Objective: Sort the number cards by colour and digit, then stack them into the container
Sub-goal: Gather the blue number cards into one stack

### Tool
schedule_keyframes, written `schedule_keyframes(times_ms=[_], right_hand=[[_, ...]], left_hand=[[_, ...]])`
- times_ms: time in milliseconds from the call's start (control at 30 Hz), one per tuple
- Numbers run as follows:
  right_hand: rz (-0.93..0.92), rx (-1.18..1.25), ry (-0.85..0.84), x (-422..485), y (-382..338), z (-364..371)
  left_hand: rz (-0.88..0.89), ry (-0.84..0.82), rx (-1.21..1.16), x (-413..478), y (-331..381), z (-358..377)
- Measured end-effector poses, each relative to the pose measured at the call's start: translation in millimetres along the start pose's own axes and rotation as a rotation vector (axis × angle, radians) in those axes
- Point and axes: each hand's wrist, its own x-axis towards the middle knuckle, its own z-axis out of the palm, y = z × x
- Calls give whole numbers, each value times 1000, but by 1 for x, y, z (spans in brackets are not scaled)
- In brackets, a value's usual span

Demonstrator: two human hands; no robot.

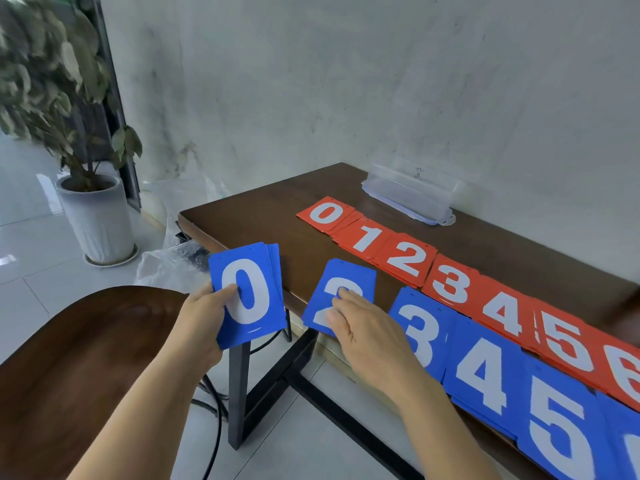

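My left hand [202, 315] holds a stack of blue cards with a white 0 on top [247, 294], out past the table's left edge. My right hand [367, 336] rests with its fingers on the blue 2 pile [349, 282] at the table's front edge; whether it grips the pile I cannot tell. Blue piles 3 [420, 327], 4 [485, 375] and 5 [561, 441] follow to the right. Behind them runs a row of red piles 0 [325, 213], 1 [367, 239], 2 [407, 259], 3 [452, 284], 4 [504, 313], 5 [568, 346], 6 [627, 372]. A clear plastic container [412, 192] stands at the back by the wall.
The dark wooden table [249, 223] stands against a grey wall. A brown chair seat [69, 358] is at lower left. A potted plant [97, 216], plastic bags [166, 265] and black cables [214, 410] are on the tiled floor to the left.
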Motion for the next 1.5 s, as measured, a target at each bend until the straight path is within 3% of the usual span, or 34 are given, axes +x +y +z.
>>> schedule_keyframes(times_ms=[167, 267, 433, 533, 967, 1133, 1300, 1433, 1500], right_hand=[[-111, 45, 38, 18, -3, 10], [-182, 121, -23, 20, 0, 9], [-64, 40, 3, 11, 10, -9], [36, 83, -83, 12, 10, -12], [-148, 104, -70, 16, -12, 9], [-32, 175, -35, -6, -1, -8], [141, -1, 87, -52, 37, -24], [155, -137, -90, -70, 50, -29], [123, -160, -90, -69, 51, -29]], left_hand=[[27, 5, -14, -10, -13, 14], [44, 19, -7, -12, -19, 19], [49, 15, 32, -10, -26, 30], [42, -5, 57, -9, -29, 37], [189, -28, 114, -7, -43, 41], [208, -58, 48, -13, -41, 38], [193, -71, -38, -25, -43, 30], [188, -57, -45, -39, -47, 23], [192, -55, -49, -44, -46, 22]])
